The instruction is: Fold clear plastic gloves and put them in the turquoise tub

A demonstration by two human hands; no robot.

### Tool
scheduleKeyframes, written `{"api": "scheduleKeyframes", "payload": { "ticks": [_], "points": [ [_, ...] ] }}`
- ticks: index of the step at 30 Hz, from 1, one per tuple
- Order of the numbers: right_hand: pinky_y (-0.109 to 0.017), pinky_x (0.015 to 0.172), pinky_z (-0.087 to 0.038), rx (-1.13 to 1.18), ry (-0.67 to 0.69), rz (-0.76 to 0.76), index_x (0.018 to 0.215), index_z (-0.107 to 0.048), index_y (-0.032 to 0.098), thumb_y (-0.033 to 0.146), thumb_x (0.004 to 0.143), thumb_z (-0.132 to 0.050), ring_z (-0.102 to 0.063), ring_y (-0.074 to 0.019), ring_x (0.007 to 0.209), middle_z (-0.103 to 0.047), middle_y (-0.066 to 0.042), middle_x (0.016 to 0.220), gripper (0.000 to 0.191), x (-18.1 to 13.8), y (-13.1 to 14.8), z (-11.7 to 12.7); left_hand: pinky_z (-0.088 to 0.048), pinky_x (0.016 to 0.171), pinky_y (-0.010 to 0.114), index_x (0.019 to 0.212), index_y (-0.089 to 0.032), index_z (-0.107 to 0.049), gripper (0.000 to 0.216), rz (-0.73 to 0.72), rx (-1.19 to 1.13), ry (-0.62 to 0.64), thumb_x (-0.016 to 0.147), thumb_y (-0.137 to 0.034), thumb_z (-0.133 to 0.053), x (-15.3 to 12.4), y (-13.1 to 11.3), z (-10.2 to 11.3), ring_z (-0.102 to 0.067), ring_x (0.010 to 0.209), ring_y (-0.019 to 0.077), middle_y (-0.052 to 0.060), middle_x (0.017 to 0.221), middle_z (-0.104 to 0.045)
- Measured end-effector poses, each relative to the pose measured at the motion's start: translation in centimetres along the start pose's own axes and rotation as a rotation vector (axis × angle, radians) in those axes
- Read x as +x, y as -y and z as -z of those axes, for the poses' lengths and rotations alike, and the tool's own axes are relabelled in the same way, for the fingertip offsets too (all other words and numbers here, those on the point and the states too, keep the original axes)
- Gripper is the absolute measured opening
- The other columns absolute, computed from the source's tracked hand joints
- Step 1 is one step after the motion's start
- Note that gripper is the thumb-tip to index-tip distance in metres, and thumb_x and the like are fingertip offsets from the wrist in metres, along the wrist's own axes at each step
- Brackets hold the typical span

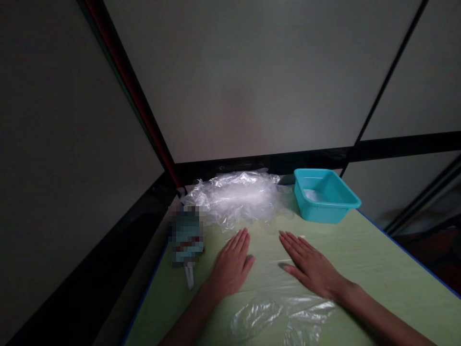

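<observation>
My left hand (233, 263) lies flat, palm down, at the left side of a clear plastic sheet or bag (266, 307) spread on the table. Opposite it, my right hand (310, 266) rests palm down as well, its fingers stretched out toward the middle. Both hands hold nothing. The near part of the plastic is wrinkled; between the hands it looks smoother. Just beyond my fingertips sits a heap of crumpled clear plastic (241, 194), which could be more bags.
The pale green table (382, 269) has a blue edge. A turquoise basin (324, 211) with something whitish inside stands at the back right. At the left lies a pixelated, blurred item (188, 235) with a white strip (189, 276). Light wall panels (252, 96) close off the back.
</observation>
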State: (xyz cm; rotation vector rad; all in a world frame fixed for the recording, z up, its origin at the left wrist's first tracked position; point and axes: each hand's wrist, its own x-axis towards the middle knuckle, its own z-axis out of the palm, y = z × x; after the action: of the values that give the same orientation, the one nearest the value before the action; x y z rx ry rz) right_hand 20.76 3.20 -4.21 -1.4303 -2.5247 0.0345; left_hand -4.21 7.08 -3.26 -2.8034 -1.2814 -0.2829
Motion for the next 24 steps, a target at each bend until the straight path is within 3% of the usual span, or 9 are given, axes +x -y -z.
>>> {"api": "scheduleKeyframes", "payload": {
  "ticks": [6,13,20,24],
  "points": [
    [-0.042,0.102,-0.025,-0.026,-0.040,-0.043,0.137,-0.006,0.019,0.045,0.088,-0.033,-0.017,-0.0210,0.129,-0.017,-0.007,0.142,0.061,-1.4,-1.8,0.0,-0.026,0.104,0.036,0.131,-0.008,-0.027,0.050,-0.002,-0.013,-0.005,0.088,-0.032,-0.034,-0.1,0.1,-0.2,-0.022,0.128,0.0203,0.013,0.139,-0.025],
    [-0.042,0.103,-0.025,-0.029,-0.053,-0.064,0.138,-0.005,0.018,0.045,0.088,-0.032,-0.020,-0.0205,0.128,-0.018,-0.008,0.142,0.062,-1.5,-1.8,-0.1,-0.026,0.104,0.036,0.132,-0.008,-0.026,0.051,0.001,-0.023,0.003,0.087,-0.032,-0.034,0.0,0.0,0.2,-0.022,0.128,0.0200,0.013,0.139,-0.025],
    [-0.045,0.101,-0.026,-0.037,-0.128,-0.279,0.137,-0.016,0.014,0.047,0.088,-0.031,-0.025,-0.0228,0.127,-0.026,-0.011,0.139,0.061,-1.7,-2.1,-0.2,-0.027,0.103,0.037,0.132,-0.007,-0.026,0.051,-0.008,0.003,0.001,0.088,-0.033,-0.033,-0.1,0.0,0.1,-0.021,0.128,0.0211,0.014,0.139,-0.024],
    [-0.046,0.101,-0.027,-0.009,-0.139,-0.242,0.136,-0.021,0.015,0.040,0.089,-0.031,-0.030,-0.0218,0.125,-0.035,-0.010,0.135,0.054,-2.0,-2.0,0.5,-0.027,0.103,0.037,0.132,-0.007,-0.028,0.051,-0.004,0.002,0.006,0.088,-0.033,-0.033,-0.1,0.0,0.1,-0.022,0.128,0.0213,0.014,0.139,-0.025]
  ]
}}
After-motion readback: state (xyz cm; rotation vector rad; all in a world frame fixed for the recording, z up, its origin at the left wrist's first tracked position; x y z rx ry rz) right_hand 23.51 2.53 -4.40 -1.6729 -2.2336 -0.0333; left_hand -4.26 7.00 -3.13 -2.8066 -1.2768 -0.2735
